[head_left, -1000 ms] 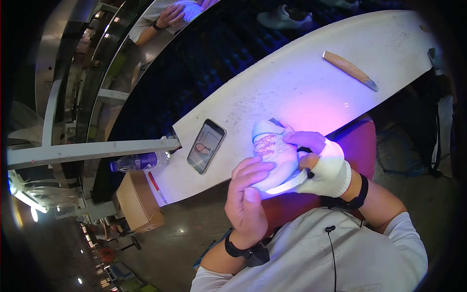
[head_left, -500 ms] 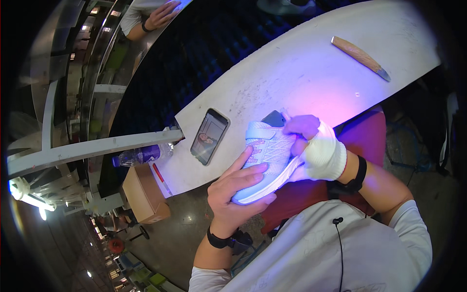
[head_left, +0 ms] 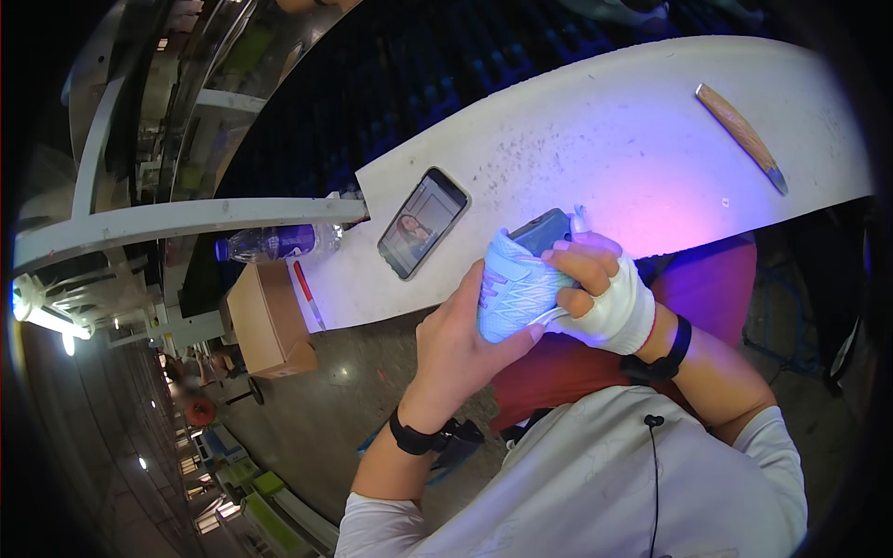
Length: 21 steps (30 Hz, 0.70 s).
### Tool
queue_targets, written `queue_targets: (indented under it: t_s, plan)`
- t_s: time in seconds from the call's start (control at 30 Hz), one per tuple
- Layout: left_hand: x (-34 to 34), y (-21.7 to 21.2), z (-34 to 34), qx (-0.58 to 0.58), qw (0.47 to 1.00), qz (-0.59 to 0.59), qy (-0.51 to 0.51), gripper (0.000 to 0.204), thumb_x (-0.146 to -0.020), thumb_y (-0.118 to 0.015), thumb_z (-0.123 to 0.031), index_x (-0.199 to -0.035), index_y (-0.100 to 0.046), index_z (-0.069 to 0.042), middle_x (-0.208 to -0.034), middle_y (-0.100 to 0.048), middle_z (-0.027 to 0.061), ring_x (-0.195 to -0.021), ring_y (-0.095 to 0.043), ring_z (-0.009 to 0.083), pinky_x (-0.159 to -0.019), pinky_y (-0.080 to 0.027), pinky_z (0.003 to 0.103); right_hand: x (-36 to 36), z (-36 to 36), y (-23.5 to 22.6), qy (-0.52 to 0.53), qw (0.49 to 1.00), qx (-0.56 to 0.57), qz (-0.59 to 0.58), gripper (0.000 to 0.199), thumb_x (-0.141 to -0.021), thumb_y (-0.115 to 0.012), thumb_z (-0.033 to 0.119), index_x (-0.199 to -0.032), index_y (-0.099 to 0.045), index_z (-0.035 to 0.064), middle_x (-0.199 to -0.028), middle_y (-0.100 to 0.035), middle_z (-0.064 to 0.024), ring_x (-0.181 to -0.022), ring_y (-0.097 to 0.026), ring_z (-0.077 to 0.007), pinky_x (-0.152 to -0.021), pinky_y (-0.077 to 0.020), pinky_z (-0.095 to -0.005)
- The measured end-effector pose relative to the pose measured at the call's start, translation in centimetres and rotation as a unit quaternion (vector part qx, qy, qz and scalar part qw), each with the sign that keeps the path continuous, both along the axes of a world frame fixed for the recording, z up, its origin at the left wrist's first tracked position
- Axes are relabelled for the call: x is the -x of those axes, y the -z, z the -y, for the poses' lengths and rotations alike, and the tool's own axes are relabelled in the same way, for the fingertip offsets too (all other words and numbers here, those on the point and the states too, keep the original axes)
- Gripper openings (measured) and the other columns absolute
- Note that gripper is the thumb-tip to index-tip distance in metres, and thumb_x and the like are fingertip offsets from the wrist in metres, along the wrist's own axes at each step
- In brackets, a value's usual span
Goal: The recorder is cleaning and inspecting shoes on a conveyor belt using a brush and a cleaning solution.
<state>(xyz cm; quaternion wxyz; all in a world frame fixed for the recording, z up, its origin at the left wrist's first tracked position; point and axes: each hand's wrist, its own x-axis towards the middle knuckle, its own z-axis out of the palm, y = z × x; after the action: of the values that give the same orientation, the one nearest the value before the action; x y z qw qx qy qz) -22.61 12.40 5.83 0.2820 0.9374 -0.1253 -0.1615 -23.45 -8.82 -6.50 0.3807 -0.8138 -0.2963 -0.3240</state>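
left grip (head_left: 458, 337) and right grip (head_left: 606, 296) closed around pale shoe (head_left: 516, 295)

shoe (head_left: 513, 299): matt textile | glove (head_left: 621, 312): ribbed knit | phone (head_left: 423, 225): glossy | box (head_left: 259, 318): matt cardboard

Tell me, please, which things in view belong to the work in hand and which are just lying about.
Seemingly in the work:
light-coloured shoe, held in the left hand
dark block at its opening
white glove on the right hand, which is at the shoe

Apparently just lying about:
phone
wooden-handled knife
slim red item
plastic bottle
cardboard box
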Motion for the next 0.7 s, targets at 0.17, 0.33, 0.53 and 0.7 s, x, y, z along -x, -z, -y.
queue_targets:
  t_s: [0.17,0.33,0.53,0.7]
  plan:
    - [-1.3,-3.2,-0.2,0.0,0.997,-0.064,0.034,0.091,-0.077,-0.093,-0.034,-0.152,-0.053,-0.003,-0.131,-0.071,0.0232,-0.117,-0.074,0.0344,-0.098,-0.058,0.041,0.9,1.1,-0.3,-0.001,1.0,0.008,-0.008,0.047,-0.074,-0.088,0.019,-0.104,-0.052,0.0123,-0.133,-0.061,-0.0162,-0.121,-0.062,-0.0374,-0.096,-0.0565,-0.0505]
    - [-0.7,-3.5,0.8,0.213,0.966,0.016,0.148,0.064,-0.083,-0.084,-0.006,-0.144,-0.065,-0.007,-0.143,-0.067,0.0212,-0.133,-0.066,0.0352,-0.114,-0.052,0.043,4.1,4.2,-2.9,0.073,0.97,-0.171,-0.159,0.07,-0.067,-0.102,0.024,-0.12,-0.059,0.0118,-0.135,-0.064,-0.0209,-0.123,-0.066,-0.0406,-0.105,-0.0546,-0.0539]
    - [2.9,6.4,7.4,0.298,0.918,0.232,0.117,0.063,-0.084,-0.084,-0.009,-0.142,-0.06,-0.002,-0.142,-0.063,0.0215,-0.129,-0.063,0.0432,-0.106,-0.055,0.048,3.4,8.6,-11.1,-0.069,0.975,-0.112,-0.181,0.074,-0.067,-0.097,0.047,-0.121,-0.067,0.0054,-0.113,-0.078,-0.0151,-0.114,-0.075,-0.038,-0.109,-0.0536,-0.0558]
    - [3.7,9.5,9.2,0.396,0.891,0.216,0.052,0.046,-0.081,-0.09,-0.014,-0.117,-0.062,-0.002,-0.113,-0.064,0.0159,-0.095,-0.061,0.0322,-0.083,-0.053,0.041,5.0,8.3,-11.6,-0.039,0.98,-0.055,-0.187,0.079,-0.062,-0.098,0.051,-0.121,-0.069,0.0075,-0.112,-0.079,-0.0122,-0.114,-0.076,-0.0366,-0.11,-0.0539,-0.0547]
